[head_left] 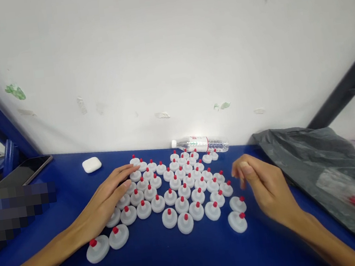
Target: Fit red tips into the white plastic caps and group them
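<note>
Several white round caps with red tips (181, 193) stand close together on the blue table (161, 261). My left hand (108, 201) lies flat with fingers stretched over the caps at the left edge of the group, touching them. My right hand (263, 185) hovers just right of the group, fingers loosely curled, thumb and forefinger near each other, with nothing seen in them. Two caps (238, 222) stand closest to that hand. Two more caps (98, 249) sit apart at the front left, beside my left wrist.
A clear plastic bottle (200, 144) lies on its side against the white wall behind the caps. A white earbud case (92, 164) and a dark phone (25, 170) sit at the back left. A grey plastic bag (325, 161) with red parts covers the right side.
</note>
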`<state>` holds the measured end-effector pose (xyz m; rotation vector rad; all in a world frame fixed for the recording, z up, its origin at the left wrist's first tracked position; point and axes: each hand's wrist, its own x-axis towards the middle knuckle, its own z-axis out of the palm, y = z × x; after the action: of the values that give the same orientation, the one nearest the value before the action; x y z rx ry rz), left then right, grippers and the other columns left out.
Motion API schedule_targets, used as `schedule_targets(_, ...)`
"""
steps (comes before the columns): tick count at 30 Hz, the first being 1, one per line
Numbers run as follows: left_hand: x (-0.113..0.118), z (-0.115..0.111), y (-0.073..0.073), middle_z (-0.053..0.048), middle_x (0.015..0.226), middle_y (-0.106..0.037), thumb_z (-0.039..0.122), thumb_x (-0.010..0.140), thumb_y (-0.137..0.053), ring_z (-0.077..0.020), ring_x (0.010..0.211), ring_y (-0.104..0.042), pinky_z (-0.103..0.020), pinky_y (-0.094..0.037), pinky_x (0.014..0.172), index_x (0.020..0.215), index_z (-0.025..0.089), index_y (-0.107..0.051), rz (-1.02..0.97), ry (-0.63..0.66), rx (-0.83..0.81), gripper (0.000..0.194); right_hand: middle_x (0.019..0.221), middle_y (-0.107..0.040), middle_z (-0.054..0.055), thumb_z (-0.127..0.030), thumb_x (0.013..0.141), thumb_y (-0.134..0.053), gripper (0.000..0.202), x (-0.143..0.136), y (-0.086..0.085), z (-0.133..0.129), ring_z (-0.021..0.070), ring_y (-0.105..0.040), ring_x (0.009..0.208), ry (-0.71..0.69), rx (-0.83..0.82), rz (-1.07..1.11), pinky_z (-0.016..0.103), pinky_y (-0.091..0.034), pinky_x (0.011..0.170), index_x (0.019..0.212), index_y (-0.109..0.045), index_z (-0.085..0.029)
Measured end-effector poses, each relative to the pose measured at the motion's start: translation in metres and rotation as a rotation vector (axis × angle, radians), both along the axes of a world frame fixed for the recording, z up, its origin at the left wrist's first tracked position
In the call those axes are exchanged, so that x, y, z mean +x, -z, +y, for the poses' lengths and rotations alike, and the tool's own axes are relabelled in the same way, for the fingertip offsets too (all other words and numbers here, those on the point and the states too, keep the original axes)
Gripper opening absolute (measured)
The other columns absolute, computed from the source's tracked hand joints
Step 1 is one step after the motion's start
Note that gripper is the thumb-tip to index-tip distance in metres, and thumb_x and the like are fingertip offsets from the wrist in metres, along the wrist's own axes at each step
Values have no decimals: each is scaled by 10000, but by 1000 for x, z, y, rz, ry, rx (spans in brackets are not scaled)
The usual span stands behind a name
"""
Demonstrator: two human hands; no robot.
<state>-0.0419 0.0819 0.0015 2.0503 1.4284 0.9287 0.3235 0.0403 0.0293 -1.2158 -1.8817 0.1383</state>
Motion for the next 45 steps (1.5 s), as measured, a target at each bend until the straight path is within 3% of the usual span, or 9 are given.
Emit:
schedule_targets(5,0,0,-1,55,1494,-485,553,977,-362,-282,1367,-457,-420,-378,1158,1373,385,-550,53,5,20,470,641,-473,-38,-265,1038,-331,344,-9,1,-9,93,-454,555,24,112,-74,251,-352,562,727,-467,-206)
schedule_targets(14,-2,0,0,56,1512,-454,535,991,-351,-272,1392,-421,-420,-336,1184,1389,383,-526,42,36,5,461,571,-432,-55,-200,1017,-344,336,-14,-1,-17,72,-404,466,50,253,-193,245,-311,506,695,-442,-206)
schedule_targets(20,-1,-2,-1,42,1506,-459,530,995,-345,-272,1406,-393,-434,-298,1204,1388,361,-533,10,27,-19,468,612,-471,-35,-201,1020,-330,321,-19,1,-20,91,-448,509,-40,192,-110,255,-344,519,727,-460,-215)
schedule_targets(25,-1,-1,-1,30,1513,-461,537,993,-348,-300,1412,-374,-482,-251,1218,1373,339,-555,-126,62,-59,476,718,-535,5,-273,1034,-331,302,-15,4,-11,137,-489,612,24,122,-95,293,-386,584,800,-515,-227)
schedule_targets(29,-3,2,3,8,1500,-489,546,981,-356,-319,1384,-418,-501,-303,1193,1359,314,-567,-239,52,-79,491,730,-532,3,-289,1035,-330,297,-13,1,-8,144,-495,631,80,103,-91,301,-392,607,816,-522,-230)
schedule_targets(33,-4,5,6,26,1495,-494,548,983,-323,-303,1383,-427,-472,-346,1179,1357,328,-568,-252,49,-60,498,747,-530,6,-277,1029,-338,281,-14,0,-10,148,-498,655,62,146,-73,303,-386,621,827,-527,-225)
schedule_targets(39,-4,6,9,-6,1531,-450,526,994,-323,-309,1401,-394,-488,-295,1201,1390,292,-540,-285,52,-63,508,745,-526,-5,-240,1025,-355,255,-10,2,-7,135,-497,624,31,173,-122,287,-386,610,835,-523,-224)
schedule_targets(45,-7,8,2,4,1576,-384,556,980,-348,-326,1434,-346,-514,-322,1177,1465,322,-445,-282,42,-65,547,894,-572,32,-234,1025,-368,234,-9,2,-4,160,-560,795,-29,139,-133,290,-429,697,857,-531,-224)
